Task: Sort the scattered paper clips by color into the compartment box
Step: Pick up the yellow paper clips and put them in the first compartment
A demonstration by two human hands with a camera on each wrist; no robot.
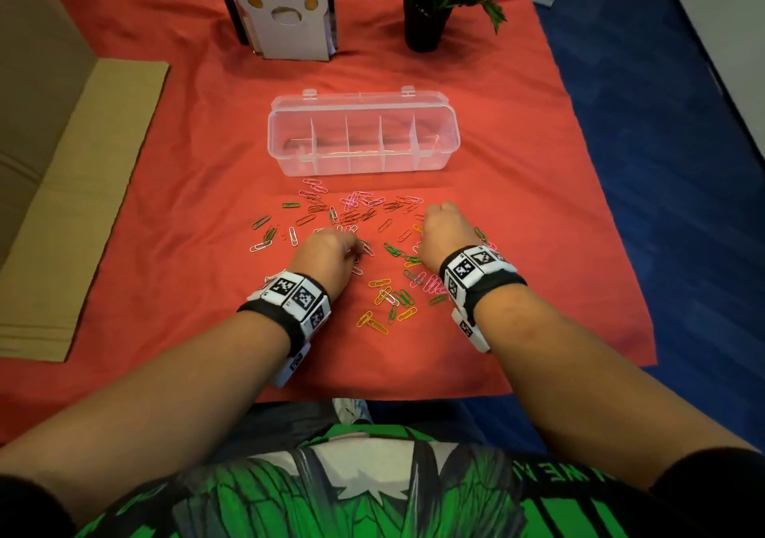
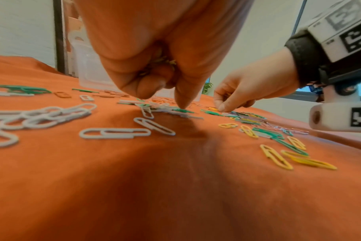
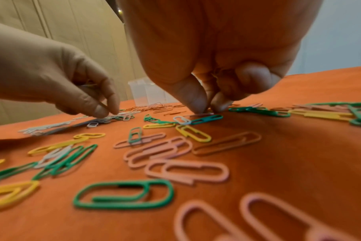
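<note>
**Clips being gathered, box not yet filled**

The gathering step is judged to be in hand: clips are being picked off the cloth (image 1: 174, 189) on the counter, and nothing can be made out in the box (image 1: 363, 133), whose lid is open and whose compartments look bare in the head view.

The left hand (image 1: 327, 252), at centre left of the head view, is curled downward. In the left wrist view a small bunch of clips (image 2: 155, 65) is seen tucked inside the curled fingers, yellowish it seems, while one fingertip (image 2: 182, 104) is pressed onto a green clip (image 2: 182, 110) on the cloth.

The right hand (image 1: 441, 229), right of centre, is also bent down. In the right wrist view its thumb and a fingertip (image 3: 196, 101) are closed together on a pinkish clip (image 3: 200, 114) lying just behind a green one; whether more clips are held in the palm cannot be told.

The loose clips (image 1: 356, 243) are spread across the middle of the head view, between the box above and the wrists below, under and around both hands. Green, yellow, pink, white and reddish ones are mixed and partly overlapped.

Next, the pinched clip would need to be lifted free of its neighbours, and each handful carried up to the box and released into one compartment per colour. Tangled clips may be dragged along.
</note>
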